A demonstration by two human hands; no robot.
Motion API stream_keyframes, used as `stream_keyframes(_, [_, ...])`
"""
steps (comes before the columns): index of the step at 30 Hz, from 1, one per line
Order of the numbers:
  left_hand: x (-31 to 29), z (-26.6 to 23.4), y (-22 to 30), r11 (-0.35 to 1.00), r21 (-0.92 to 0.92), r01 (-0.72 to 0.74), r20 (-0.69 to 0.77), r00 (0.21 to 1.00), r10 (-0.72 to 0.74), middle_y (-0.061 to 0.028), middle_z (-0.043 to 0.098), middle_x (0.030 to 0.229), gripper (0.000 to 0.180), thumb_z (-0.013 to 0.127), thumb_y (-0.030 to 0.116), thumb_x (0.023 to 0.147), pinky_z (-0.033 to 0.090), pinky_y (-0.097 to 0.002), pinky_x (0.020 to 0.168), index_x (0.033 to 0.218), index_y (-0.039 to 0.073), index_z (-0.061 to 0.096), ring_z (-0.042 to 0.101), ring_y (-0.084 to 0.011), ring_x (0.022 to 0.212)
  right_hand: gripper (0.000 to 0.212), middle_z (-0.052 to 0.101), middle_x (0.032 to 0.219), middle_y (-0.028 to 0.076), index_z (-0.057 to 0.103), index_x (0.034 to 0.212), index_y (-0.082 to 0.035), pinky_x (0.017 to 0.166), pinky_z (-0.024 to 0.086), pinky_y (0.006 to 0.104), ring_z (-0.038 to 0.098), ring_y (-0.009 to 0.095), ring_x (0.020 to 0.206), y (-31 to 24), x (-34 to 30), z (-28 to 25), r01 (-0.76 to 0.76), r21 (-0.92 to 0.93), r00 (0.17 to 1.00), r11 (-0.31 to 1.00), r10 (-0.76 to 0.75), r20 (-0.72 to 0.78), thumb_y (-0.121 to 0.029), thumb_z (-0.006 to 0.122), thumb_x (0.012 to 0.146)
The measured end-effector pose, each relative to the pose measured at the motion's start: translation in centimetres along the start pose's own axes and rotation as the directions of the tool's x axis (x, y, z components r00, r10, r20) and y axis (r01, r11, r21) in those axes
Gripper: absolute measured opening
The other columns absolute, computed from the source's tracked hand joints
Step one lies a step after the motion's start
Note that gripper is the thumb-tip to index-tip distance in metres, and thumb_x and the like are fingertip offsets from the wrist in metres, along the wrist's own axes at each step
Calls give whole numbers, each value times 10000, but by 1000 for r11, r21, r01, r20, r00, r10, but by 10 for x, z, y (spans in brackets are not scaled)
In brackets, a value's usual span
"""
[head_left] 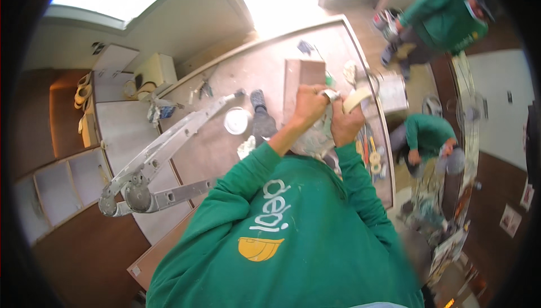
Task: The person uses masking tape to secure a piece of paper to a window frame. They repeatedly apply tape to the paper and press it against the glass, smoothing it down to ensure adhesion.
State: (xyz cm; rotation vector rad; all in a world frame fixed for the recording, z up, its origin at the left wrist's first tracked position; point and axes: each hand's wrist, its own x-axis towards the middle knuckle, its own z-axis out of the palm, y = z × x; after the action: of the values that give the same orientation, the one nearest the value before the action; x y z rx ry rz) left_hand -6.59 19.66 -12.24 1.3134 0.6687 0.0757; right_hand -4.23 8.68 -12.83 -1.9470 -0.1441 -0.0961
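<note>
Both my hands are raised close together in front of my chest. My left hand [309, 106] is closed, its fingertips pinching a small whitish strip [330, 93] that looks like the end of a piece of tape. My right hand [346, 123] grips a cream roll of masking tape [357, 99], the roll standing out above the fingers. The strip runs between the two hands. Beyond them lies a brown rectangular board or box [303, 74]. A dark shoe or sock [259, 102] of mine shows below, past my left forearm.
A grey folding ladder [169, 139] rises at left, near a white round tub [236, 121]. Pliers [204, 89] lie farther back. Hand tools [369, 150] and tape rolls [375, 163] lie at right. Two people in green, one standing [445, 20], one crouching [428, 133], are beyond the right edge.
</note>
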Motion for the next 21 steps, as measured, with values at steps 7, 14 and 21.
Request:
stream_keyframes(7, [110, -95, 6, 992, -127, 22, -169, 985, -44, -76, 709, 779, 149, 652, 38, 815, 496, -278, 606, 899, -38, 749, 611, -111, 683, 151, 682, 743, 152, 687, 877, 1, 613, 507, 385, 662, 288, 647, -6, 52, 151, 165, -125, 986, 978, -163, 29, -137, 678, 816])
stream_keyframes(14, [212, -261, 86, 979, 104, -177, 58, 983, 172, -93, 725, 782, 185, 665, 90, 819, 519, -291, 673, 954, -6, 748, 648, -134, 727, 165, 664, 699, 92, 686, 870, 16, 593, 494, 331, 632, 172, 627, -71, 106, 301, -39, 79, 971, 996, 19, 239, -146, 671, 840])
stream_keyframes(21, [245, -390, 195, 927, 247, -281, 248, 943, 220, -32, 704, 829, 171, 706, 164, 847, 496, -273, 730, 931, 19, 738, 607, -92, 807, 122, 649, 714, 12, 687, 831, 9, 582, 460, 260, 580, 91, 639, -188, 158, 383, -188, 233, 788, 954, 5, 616, -111, 704, 836])
